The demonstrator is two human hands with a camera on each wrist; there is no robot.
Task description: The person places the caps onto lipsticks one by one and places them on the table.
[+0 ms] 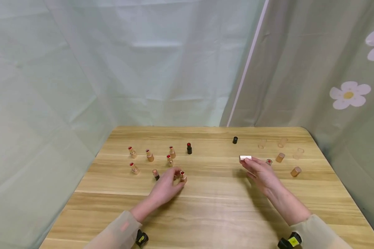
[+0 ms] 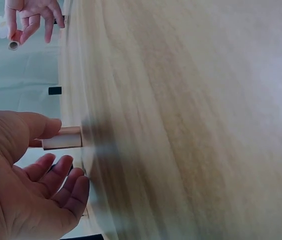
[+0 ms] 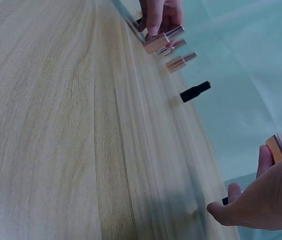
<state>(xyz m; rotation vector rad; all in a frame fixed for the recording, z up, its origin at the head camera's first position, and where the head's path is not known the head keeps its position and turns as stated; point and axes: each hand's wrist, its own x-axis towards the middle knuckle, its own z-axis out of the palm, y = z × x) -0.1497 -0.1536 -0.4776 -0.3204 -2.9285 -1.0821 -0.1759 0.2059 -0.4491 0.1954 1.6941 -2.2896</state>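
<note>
In the head view my left hand (image 1: 166,186) is at a rose-gold lipstick (image 1: 183,177) standing uncapped on the table. The left wrist view has the thumb against that lipstick (image 2: 63,138) and the other fingers loosely bent, spaced away from it. My right hand (image 1: 263,176) pinches a rose-gold lipstick cap (image 1: 245,157) above the table; its hollow end shows in the left wrist view. Just beyond the left hand stand two more rose-gold lipsticks, the nearer one (image 1: 169,161) with a red tip. A lipstick with a black base (image 1: 156,175) is left of that hand.
Farther left stand several rose-gold lipsticks (image 1: 150,156). A black lipstick (image 1: 189,148) is at the middle back, and a black cap (image 1: 235,140) lies to its right. Rose-gold caps (image 1: 296,171) and clear caps (image 1: 298,153) are scattered right of the right hand. Curtains hang behind the wooden table (image 1: 218,214).
</note>
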